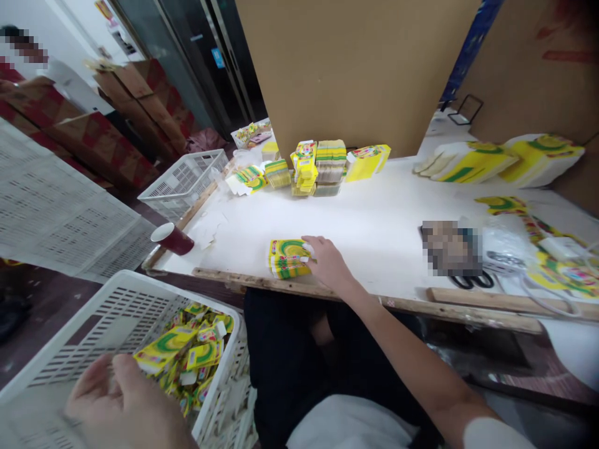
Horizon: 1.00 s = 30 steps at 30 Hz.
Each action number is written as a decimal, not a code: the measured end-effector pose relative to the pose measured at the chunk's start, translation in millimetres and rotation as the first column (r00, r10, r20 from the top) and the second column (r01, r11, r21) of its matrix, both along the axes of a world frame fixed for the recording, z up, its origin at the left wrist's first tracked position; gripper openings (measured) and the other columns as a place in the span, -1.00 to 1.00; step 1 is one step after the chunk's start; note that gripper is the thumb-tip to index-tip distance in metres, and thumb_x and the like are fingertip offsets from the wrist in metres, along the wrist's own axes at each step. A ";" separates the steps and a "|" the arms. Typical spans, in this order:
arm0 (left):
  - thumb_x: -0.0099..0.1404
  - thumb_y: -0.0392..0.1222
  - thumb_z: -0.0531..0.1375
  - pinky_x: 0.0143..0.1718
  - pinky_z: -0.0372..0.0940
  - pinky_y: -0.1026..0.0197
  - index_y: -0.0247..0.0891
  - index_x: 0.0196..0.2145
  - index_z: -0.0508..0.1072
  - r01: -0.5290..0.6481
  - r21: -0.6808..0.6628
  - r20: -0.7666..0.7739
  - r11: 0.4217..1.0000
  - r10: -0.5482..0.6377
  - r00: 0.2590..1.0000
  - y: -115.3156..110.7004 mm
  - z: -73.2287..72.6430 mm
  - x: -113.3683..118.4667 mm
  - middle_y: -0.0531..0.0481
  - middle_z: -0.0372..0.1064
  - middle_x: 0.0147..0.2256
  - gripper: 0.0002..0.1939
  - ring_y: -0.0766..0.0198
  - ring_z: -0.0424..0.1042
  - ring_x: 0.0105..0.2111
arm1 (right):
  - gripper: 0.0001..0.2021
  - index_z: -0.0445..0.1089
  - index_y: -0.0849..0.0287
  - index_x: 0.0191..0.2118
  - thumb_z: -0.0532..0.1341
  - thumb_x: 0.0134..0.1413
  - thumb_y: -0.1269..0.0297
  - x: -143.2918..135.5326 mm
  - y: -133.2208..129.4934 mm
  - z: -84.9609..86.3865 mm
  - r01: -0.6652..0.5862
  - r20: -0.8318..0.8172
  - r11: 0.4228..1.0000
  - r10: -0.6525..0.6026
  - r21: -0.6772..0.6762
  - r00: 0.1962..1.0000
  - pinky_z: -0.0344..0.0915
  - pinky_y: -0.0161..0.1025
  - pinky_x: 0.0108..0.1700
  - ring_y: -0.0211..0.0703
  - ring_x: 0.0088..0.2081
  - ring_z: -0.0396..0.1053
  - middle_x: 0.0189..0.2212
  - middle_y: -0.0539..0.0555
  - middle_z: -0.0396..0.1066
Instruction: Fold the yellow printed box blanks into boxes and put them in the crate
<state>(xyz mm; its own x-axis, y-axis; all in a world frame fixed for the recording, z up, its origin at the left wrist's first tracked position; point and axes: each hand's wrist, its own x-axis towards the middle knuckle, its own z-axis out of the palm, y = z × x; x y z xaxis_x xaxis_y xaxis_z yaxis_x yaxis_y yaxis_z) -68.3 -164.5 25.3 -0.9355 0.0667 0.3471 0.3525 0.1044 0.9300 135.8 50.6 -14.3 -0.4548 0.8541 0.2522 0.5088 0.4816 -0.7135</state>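
Note:
My right hand (326, 260) grips the right end of a small stack of flat yellow-and-green cartons (286, 257), near the table's front edge. The thumb and fingers bend around that end, with white flaps showing beside them. My left hand (119, 396) is over the white plastic basket (122, 282) at lower left, slightly blurred. Its thumb and curled fingers are apart, with nothing seen between them. Just beyond the thumb is a yellow carton (166, 348), over a heap of similar cartons (206, 355) in the basket.
Bundled carton stacks (330, 162) stand along the cardboard panel (355, 68). More stacks (472, 162) lie at back right. Scissors (472, 280) and plastic wrap (508, 243) lie to the right. A maroon cup (173, 239) lies tipped at the left edge. A person (70, 81) stands far left.

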 end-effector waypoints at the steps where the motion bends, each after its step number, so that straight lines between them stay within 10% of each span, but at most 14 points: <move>1: 0.16 -0.17 0.20 0.17 0.05 0.03 -0.12 -0.15 0.24 -0.058 -0.029 -0.072 0.998 0.055 0.996 -2.5 0.0 -1.7 0.09 0.20 -0.04 -0.71 0.19 0.21 0.05 | -0.66 0.33 0.26 -0.06 0.15 -0.02 0.54 -2.2 4.4 -3.8 -0.008 0.026 1.000 0.008 -0.004 1.000 0.20 -0.03 0.04 0.05 -0.06 0.29 -0.14 0.24 0.37; 3: 0.10 -0.18 0.26 0.11 0.13 0.04 -0.22 -0.09 0.30 -0.088 -0.005 -0.147 0.996 0.086 0.985 -1.0 -4.1 -0.4 0.01 0.27 -0.11 -0.60 0.19 0.31 -0.05 | -0.74 0.38 0.28 -0.17 0.13 -0.03 0.57 -5.8 7.6 -10.5 -0.022 0.047 1.000 0.022 -0.014 0.999 0.19 0.02 0.01 0.09 -0.11 0.30 -0.21 0.26 0.38; 8: 0.08 -0.07 0.28 0.00 0.22 0.07 -0.29 -0.17 0.42 0.250 -0.033 0.056 0.968 -0.248 0.967 25.9 -30.1 22.8 -0.01 0.37 -0.26 -0.63 0.26 0.37 -0.24 | -0.66 0.29 0.24 -0.12 0.12 -0.08 0.61 -6.6 1.6 -11.1 0.016 0.012 0.999 -0.016 -0.028 1.000 0.15 0.04 0.01 0.10 -0.07 0.26 -0.13 0.27 0.32; 13: 0.07 -0.03 0.30 -0.02 0.26 0.07 -0.19 -0.09 0.37 0.612 0.272 0.270 0.743 -0.669 0.692 50.3 -49.0 68.3 -0.10 0.37 -0.10 -0.55 0.15 0.34 -0.04 | -0.53 0.06 0.13 0.00 0.17 -0.05 0.50 -7.4 -28.2 -5.8 -0.077 -0.171 0.986 0.051 -0.150 0.984 0.32 -0.22 -0.24 -0.20 -0.31 0.35 -0.29 0.02 0.33; 17: -0.01 0.25 0.24 -0.10 0.33 0.09 -0.17 -0.08 0.38 0.552 0.594 0.325 0.586 -0.802 0.502 60.8 -43.2 94.5 -0.11 0.36 -0.12 -0.39 0.10 0.35 -0.08 | -0.48 0.12 0.07 -0.04 0.29 -0.17 0.45 -12.3 -81.7 -6.1 -0.527 -0.635 0.751 0.188 -0.399 0.749 0.28 -0.35 -0.39 -0.33 -0.43 0.27 -0.33 -0.05 0.27; 20: -0.02 0.29 0.21 -0.29 0.35 0.22 -0.24 -0.27 0.41 0.433 0.707 0.314 0.559 -0.797 0.515 65.4 -35.0 97.7 0.00 0.31 -0.39 -0.45 0.26 0.36 -0.35 | -0.53 0.20 0.09 -0.11 0.31 -0.22 0.44 -14.5 -117.1 -4.9 -0.670 -0.746 0.584 0.158 -0.457 0.647 0.22 -0.35 -0.39 -0.32 -0.42 0.21 -0.39 -0.07 0.24; 24: -0.08 0.23 0.28 -0.51 0.24 0.38 -0.24 -0.43 0.32 0.409 0.706 0.325 0.578 -0.778 0.537 67.5 -34.5 93.9 0.14 0.10 -0.54 -0.51 0.45 0.14 -0.57 | -0.48 0.26 0.09 -0.12 0.34 -0.32 0.49 -15.7 -131.3 -5.7 -0.628 -0.709 0.594 0.134 -0.502 0.693 0.12 -0.38 -0.44 -0.34 -0.45 0.12 -0.42 -0.11 0.20; 30: -0.15 0.18 0.35 -0.41 0.33 0.33 -0.24 -0.34 0.41 0.526 0.500 0.369 0.688 -0.719 0.589 61.2 -48.6 96.9 0.05 0.34 -0.40 -0.48 0.33 0.36 -0.42 | -0.73 0.33 0.16 -0.30 0.30 -0.25 0.41 -7.9 -108.3 -11.1 -0.551 -0.724 0.578 -0.103 -0.602 0.682 0.14 -0.38 -0.47 -0.36 -0.52 0.19 -0.51 -0.11 0.32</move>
<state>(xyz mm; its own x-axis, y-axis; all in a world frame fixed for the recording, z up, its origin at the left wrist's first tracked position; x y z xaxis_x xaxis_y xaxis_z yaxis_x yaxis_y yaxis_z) 28.6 -103.4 -23.3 -0.7289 0.6834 -0.0402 -0.3076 -0.2745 0.9110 127.9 -57.8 -25.5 -0.6600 0.7446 -0.0997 -0.2610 -0.3518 -0.8989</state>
